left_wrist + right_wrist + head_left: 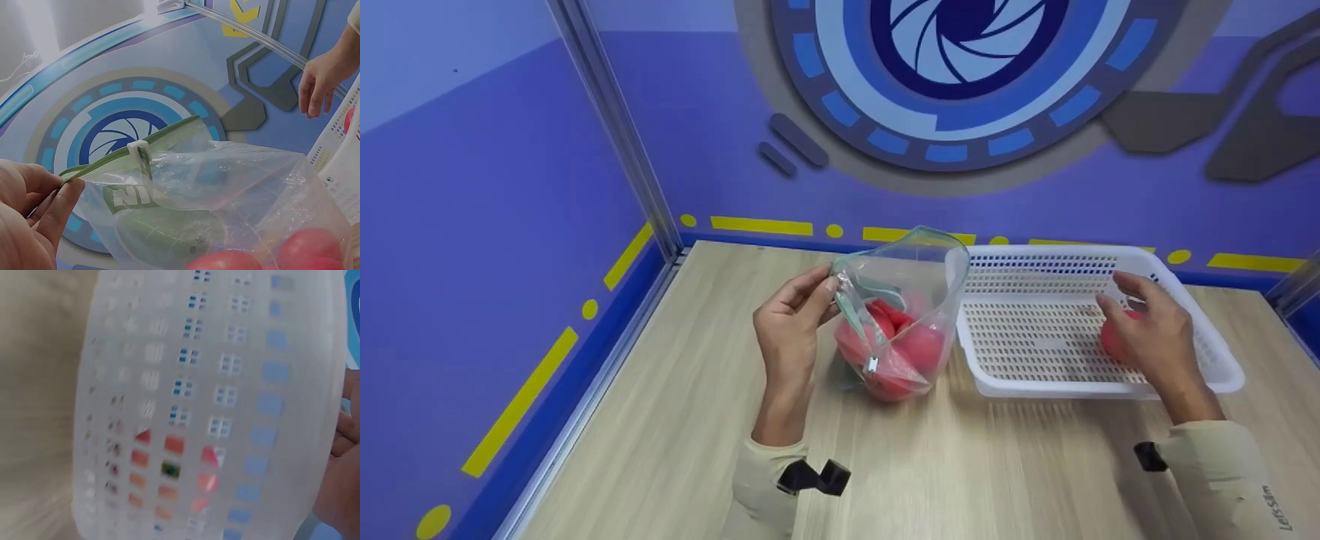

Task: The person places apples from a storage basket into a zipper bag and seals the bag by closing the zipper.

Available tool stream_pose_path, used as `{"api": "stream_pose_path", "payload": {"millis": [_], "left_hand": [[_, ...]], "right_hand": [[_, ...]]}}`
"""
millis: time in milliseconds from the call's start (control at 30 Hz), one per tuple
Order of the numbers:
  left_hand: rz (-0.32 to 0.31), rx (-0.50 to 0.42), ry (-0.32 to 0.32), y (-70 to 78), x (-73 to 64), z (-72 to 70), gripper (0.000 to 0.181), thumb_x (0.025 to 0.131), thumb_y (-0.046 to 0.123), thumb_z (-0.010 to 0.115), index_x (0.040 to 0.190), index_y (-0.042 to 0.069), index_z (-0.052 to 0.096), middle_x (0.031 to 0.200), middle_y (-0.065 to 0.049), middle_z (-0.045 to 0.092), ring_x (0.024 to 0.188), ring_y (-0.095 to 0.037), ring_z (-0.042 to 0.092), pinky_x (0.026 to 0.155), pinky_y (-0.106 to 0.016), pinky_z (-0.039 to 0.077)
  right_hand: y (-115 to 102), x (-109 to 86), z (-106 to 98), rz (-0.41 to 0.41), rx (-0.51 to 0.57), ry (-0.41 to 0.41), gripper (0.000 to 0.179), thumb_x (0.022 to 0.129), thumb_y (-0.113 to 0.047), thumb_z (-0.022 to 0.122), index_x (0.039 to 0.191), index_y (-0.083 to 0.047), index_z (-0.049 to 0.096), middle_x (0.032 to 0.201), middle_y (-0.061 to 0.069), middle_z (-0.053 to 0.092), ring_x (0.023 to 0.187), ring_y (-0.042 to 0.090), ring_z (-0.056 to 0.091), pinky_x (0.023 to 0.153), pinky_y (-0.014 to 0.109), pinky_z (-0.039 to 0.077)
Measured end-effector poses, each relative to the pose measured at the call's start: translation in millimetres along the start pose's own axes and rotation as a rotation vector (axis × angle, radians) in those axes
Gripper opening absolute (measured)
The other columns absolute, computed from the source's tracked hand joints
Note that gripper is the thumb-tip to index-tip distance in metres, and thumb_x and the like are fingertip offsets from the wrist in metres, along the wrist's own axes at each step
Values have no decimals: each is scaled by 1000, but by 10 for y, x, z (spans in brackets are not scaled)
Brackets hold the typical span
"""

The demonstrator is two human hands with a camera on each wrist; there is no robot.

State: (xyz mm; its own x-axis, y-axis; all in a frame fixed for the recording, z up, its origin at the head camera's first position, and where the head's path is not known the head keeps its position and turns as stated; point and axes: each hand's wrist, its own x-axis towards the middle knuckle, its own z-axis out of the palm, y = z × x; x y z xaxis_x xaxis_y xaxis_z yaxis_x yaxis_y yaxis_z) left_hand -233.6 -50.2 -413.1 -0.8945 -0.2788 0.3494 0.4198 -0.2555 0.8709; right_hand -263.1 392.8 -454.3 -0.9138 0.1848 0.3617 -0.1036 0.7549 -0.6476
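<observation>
With thumb and fingers, my left hand (787, 337) pinches the green zip edge of a clear plastic bag (919, 262). The bag stands on the table with its mouth spread, and several red tomatoes (921, 347) fill its lower part. A white zip slider (139, 149) sits on the edge in the left wrist view. My right hand (1159, 334) hovers over the right side of a white slotted basket (1050, 387), fingers loosely bent and holding nothing. Below it lies one red tomato (1113, 341), partly hidden by that hand; a green spot on it shows through the slots in the right wrist view.
The basket stands just right of the bag on a light wooden table (675, 420). Purple-blue printed panels (697, 135) close off the back and left, joined by a metal post (619, 112). Dark wrist mounts (814, 477) sit on the sleeves.
</observation>
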Motion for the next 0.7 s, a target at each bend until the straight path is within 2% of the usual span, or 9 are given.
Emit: {"api": "stream_pose_path", "payload": {"millis": [100, 267, 467, 700], "left_hand": [[-5, 2, -5, -6, 1, 8, 24, 98, 4, 77, 121, -2, 77, 112, -16, 76, 95, -28, 76, 86, -41, 63], [-14, 18, 2, -3, -9, -4, 23, 99, 5, 76, 122, -1, 77, 113, -16, 76, 97, -30, 76, 86, -39, 63], [-15, 21, -4, -6, -13, 0, 24, 99, 5, 75, 122, -2, 77, 114, -16, 76, 98, -30, 76, 87, -39, 63], [-11, 13, -6, -8, -13, 19, 23, 99, 3, 75, 122, -3, 77, 114, -17, 76, 98, -28, 76, 86, -38, 63]], "right_hand": [[111, -37, -62, 39, -41, -30, 59, 108, -28, 65, 154, 5, 46, 153, 32, 49, 138, 54, 47, 113, 70, 37], [272, -91, -119, 79, -114, -105, 62, 108, -22, 64, 155, 9, 40, 153, 40, 41, 137, 61, 39, 112, 75, 33], [367, -88, -152, 161, -162, -174, 67, 105, -20, 68, 154, 13, 37, 152, 43, 37, 135, 61, 39, 110, 75, 35], [394, -35, -148, 234, -167, -265, 80, 98, -15, 75, 155, 17, 29, 148, 45, 38, 130, 60, 40, 109, 75, 38]]}}
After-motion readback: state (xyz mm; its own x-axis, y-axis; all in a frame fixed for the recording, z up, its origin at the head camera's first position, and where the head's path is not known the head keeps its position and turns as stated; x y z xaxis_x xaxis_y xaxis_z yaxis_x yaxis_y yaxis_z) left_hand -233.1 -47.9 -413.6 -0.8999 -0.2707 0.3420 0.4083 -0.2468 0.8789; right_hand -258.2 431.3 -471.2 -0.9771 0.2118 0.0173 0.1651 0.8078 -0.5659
